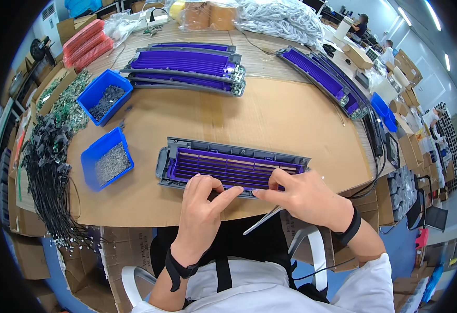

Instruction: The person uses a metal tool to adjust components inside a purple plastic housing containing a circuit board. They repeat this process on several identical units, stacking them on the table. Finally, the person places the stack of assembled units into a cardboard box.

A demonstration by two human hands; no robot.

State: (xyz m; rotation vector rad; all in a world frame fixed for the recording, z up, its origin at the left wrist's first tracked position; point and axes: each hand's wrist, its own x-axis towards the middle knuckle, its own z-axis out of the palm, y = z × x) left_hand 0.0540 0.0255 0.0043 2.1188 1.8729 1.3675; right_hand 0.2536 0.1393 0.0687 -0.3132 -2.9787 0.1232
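Brown cardboard (312, 120) covers a large part of the wooden worktable (262, 62), and around it the workshop is full of boxes and materials. At the far side of the table lies a stack of similar purple-and-gray panels (181, 62); to the left stand an upper blue bin (90, 95) with dark small parts and a lower blue bin (91, 159) with gray small parts.

Directly before the person, flat on the cardboard, lies one long gray housing (241, 149) with a purple slatted insert (207, 164), its length running from side to side.

The left hand (199, 203) is half curled, with fingertips at the near edge; whether it grips the edge or only presses on it cannot be told. The right hand (306, 195) brings thumb and forefinger close together at the same edge, and a slim metal tool (259, 222) is kept under its palm. Whether a small part is between these fingertips is hidden.

The housing looks like moulded plastic, so it is probably light and rather stiff, perhaps a little slippery along its smooth rim. The thin slats seem the more fragile portion. It would be wiser to take hold by the solid gray ends or the long rims, without pressure on the slats.
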